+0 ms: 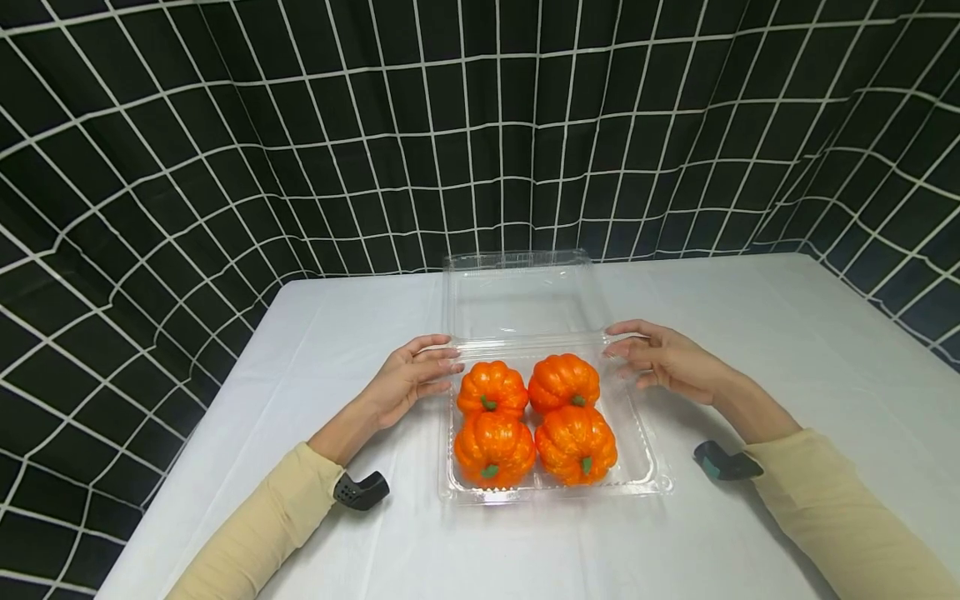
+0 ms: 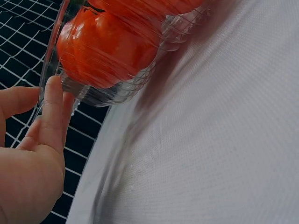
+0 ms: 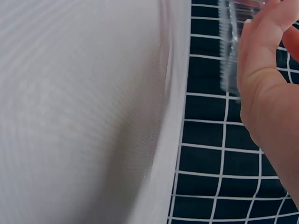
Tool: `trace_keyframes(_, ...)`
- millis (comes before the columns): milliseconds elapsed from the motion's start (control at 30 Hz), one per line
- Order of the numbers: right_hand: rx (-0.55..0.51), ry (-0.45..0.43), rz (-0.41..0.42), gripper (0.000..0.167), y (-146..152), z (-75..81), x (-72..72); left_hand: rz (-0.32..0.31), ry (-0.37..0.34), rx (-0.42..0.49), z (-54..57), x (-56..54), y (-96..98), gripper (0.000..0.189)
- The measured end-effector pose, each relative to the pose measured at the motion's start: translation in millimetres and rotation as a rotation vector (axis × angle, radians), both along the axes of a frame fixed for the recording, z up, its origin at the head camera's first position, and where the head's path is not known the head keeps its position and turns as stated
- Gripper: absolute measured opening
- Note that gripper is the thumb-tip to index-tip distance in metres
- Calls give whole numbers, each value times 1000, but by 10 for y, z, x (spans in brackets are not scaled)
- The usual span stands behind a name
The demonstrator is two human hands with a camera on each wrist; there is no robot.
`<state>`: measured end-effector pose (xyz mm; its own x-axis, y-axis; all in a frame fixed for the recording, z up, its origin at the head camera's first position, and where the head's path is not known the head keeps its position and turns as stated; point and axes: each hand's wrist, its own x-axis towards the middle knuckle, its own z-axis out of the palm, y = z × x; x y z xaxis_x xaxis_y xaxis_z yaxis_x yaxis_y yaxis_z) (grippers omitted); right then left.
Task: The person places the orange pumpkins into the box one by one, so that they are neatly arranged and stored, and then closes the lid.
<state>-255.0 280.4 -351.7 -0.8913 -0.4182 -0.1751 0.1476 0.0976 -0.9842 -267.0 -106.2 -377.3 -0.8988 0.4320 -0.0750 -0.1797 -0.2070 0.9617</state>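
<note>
A clear plastic clamshell container [image 1: 525,497] lies on the table with its lid [image 1: 525,300] folded back towards the curtain. Several small orange pumpkins [image 1: 495,450] with green stems sit inside the base in two rows. My left hand [image 1: 408,379] holds the container's left rim near the hinge; in the left wrist view its thumb and fingers meet at the plastic edge, close to a pumpkin [image 2: 107,51]. At the opposite rim, my right hand [image 1: 667,362] grips the hinge end, some fingertips seen through the plastic. The right wrist view cuts off part of this hand [image 3: 268,70].
A white cloth covers the table [image 1: 360,542]. Behind and beside it hangs a black curtain [image 1: 375,125] with a white grid. Dark devices are strapped to the left wrist [image 1: 362,492] and the right wrist [image 1: 723,462].
</note>
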Motion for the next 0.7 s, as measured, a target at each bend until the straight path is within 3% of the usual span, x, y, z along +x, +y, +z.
trace_keyframes(200, -73, -10, -23, 39, 11, -26, -5, 18, 3, -28, -21, -19, 23, 55)
trace_keyframes(433, -123, 48, -22, 32, 11, -62, -20, 36, 27, -43, -58, -29, 31, 40)
trace_keyframes(700, -7, 110, -55, 15, 17, -66, -25, 57, 10, -20, -68, -14, 25, 18)
